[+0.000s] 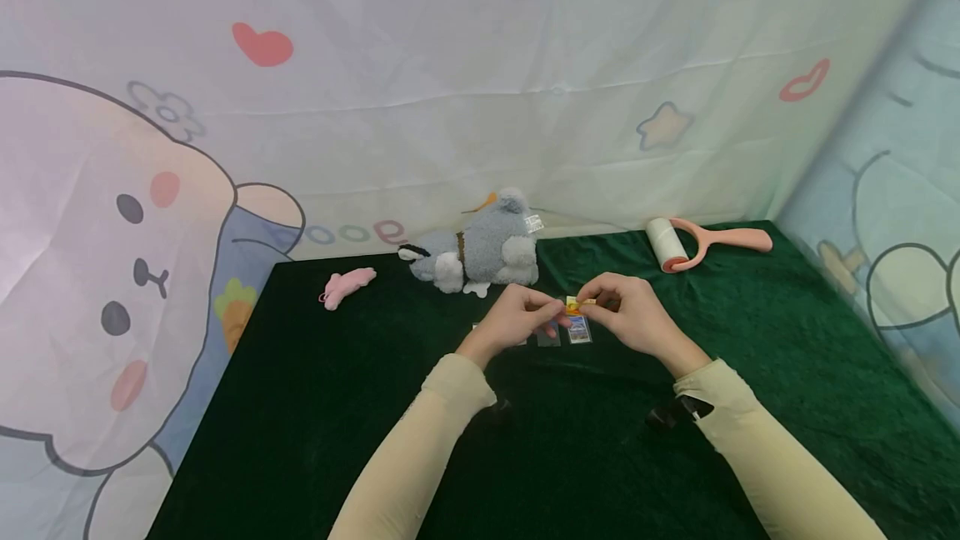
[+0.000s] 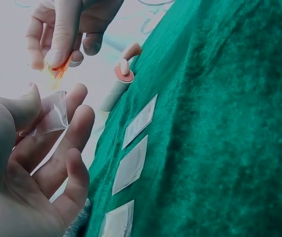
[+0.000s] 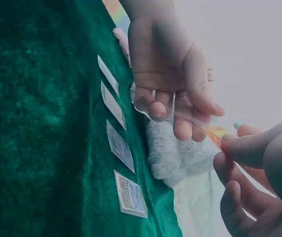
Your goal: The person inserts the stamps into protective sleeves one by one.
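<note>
My left hand (image 1: 510,319) pinches a small clear plastic sleeve (image 2: 52,116) between thumb and index finger, the other fingers spread behind it. Close by, my right hand (image 1: 633,311) holds a small yellow-orange stamp (image 1: 573,305) between thumb and fingertips. In the right wrist view the stamp is right at the sleeve's edge, overlapping it. Below the hands, several flat clear sleeves lie in a row on the green cloth. The one at the right end holds a bluish picture stamp (image 3: 130,193); beside it is a greyish sleeve (image 3: 120,145).
Green velvet cloth (image 1: 300,407) covers the table. Behind the hands lies a grey plush toy (image 1: 491,248). A small pink plush item (image 1: 347,287) is at the back left, and a lint roller (image 1: 667,244) with a pink handle at the back right. A printed curtain (image 1: 465,65) hangs behind.
</note>
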`<state>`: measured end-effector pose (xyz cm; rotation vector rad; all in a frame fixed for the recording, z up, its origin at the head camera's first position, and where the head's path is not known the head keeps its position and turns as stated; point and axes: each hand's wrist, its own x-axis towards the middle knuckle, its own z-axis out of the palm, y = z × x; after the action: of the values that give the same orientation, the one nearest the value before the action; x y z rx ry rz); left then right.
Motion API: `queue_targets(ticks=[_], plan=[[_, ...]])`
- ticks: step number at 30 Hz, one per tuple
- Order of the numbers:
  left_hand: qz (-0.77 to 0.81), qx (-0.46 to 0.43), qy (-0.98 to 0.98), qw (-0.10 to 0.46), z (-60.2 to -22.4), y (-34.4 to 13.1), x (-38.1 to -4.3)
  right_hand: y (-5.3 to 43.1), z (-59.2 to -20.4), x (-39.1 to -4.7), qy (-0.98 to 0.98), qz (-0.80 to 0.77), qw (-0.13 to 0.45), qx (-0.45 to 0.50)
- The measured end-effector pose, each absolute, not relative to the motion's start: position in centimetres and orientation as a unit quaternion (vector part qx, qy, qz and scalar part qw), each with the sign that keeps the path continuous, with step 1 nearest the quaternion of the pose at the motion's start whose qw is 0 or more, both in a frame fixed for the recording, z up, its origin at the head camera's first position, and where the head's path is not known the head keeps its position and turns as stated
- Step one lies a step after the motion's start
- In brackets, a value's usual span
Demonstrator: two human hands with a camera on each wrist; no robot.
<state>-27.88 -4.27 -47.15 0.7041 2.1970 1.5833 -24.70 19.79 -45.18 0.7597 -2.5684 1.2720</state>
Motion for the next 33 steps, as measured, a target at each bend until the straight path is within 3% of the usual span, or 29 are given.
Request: queue_targets(ticks=[22, 33], plan=[[0.546, 0.264, 0.777, 0.169, -46.42, -4.24, -27.52, 19.74, -44.93, -24.86, -0.86, 0.425, 0.063, 0.275], [0.542, 0.26, 0.791, 0.117, -46.41, -4.02, -27.32, 19.69, -45.03, -24.88, -0.854, 0.443, 0.041, 0.271]])
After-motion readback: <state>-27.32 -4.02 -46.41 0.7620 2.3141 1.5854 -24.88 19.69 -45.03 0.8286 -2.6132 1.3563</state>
